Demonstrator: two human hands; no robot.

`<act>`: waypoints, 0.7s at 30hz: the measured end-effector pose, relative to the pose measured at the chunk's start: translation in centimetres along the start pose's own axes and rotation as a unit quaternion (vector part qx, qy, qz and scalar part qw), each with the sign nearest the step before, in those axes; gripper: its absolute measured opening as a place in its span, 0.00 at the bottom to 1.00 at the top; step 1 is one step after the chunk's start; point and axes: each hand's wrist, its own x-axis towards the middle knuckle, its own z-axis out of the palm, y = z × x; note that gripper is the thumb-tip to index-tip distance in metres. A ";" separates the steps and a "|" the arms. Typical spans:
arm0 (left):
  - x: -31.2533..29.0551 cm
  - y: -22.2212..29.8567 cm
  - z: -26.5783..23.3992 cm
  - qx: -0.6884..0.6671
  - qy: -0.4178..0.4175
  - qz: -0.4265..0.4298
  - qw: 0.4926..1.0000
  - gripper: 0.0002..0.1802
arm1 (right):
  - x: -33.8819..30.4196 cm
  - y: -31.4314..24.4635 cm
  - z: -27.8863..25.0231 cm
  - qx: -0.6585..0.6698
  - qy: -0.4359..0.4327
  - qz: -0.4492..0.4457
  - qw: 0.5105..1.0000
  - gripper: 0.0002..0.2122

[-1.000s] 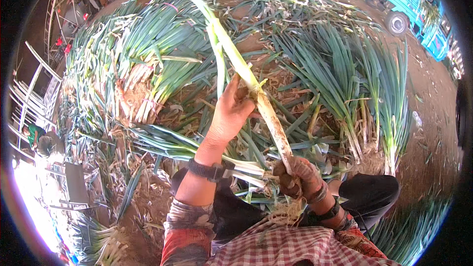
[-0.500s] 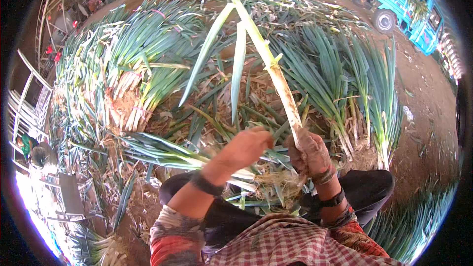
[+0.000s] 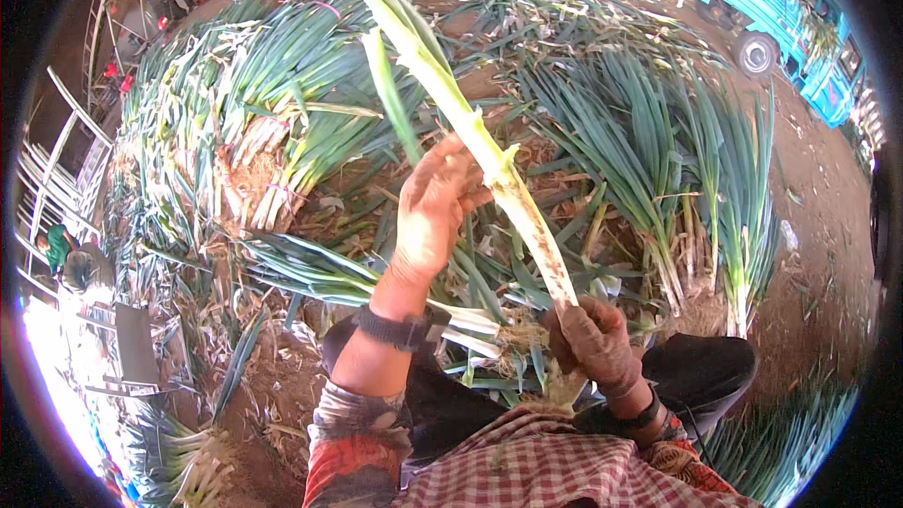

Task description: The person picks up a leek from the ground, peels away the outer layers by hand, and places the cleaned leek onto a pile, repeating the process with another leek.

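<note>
My right hand is closed round the lower end of a long leek, just above its roots. The leek slants up and to the left, its pale shaft streaked with brown and its green leaves at the top. My left hand is raised beside the middle of the shaft, fingers apart and partly curled. Whether its fingertips touch the leek I cannot tell. A loose green leaf hangs down near those fingers. Below my left forearm lie several leeks, white ends pointing toward my lap.
A big heap of leeks stands at the far left. Upright bundles lean at the right, and more leeks lie near right. Leaf scraps litter the soil. A turquoise truck is parked far right; a person in green is at far left.
My left hand has moved up and forward from near the leek's lower end to beside its middle. The leek's top has swung left, and its leaves have shifted. My right hand keeps its grip, slightly lower.
</note>
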 end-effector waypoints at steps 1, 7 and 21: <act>-0.6 0.5 1.1 -0.014 -0.021 0.035 0.999 0.22 | 0.3 0.3 0.3 -0.030 0.025 -0.042 0.998 0.13; -1.1 -3.3 0.5 0.102 0.104 0.099 0.984 0.14 | 1.1 1.8 1.4 -0.069 0.059 -0.055 0.994 0.10; 0.1 -0.5 1.6 0.559 0.039 0.276 0.781 0.02 | 1.9 1.2 0.2 0.035 0.035 -0.015 0.999 0.11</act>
